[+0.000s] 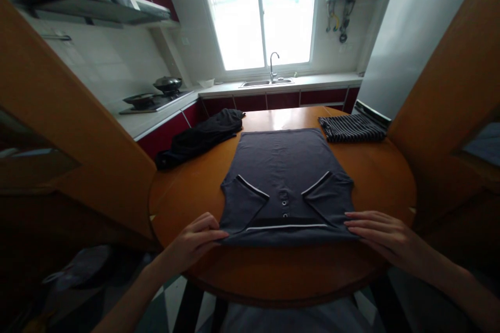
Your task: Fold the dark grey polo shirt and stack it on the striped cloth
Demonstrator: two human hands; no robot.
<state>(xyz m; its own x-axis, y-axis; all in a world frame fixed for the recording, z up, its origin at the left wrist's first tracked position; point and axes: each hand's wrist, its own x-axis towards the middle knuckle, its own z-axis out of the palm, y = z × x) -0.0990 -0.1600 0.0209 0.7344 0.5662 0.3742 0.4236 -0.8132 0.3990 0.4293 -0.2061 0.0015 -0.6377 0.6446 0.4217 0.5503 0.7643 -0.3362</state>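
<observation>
Our forearms (135, 289): nearest, bare. Left hand (199, 237) and right hand (383, 233): each pinching one end of the near edge of a gray shirt (281, 166), spread centrally, white-edged sleeves (250, 200) folded inward. Surface: rounded wooden table (187, 197), glossy, also bearing a black garment (207, 134), far left, and striped cloth (353, 128), far right. Room: kitchen; we note bright window (238, 15), faucet (271, 65), pale counter (332, 79), stove (166, 102) with pans (167, 84), range hood (97, 6), red cabinets (283, 100).
</observation>
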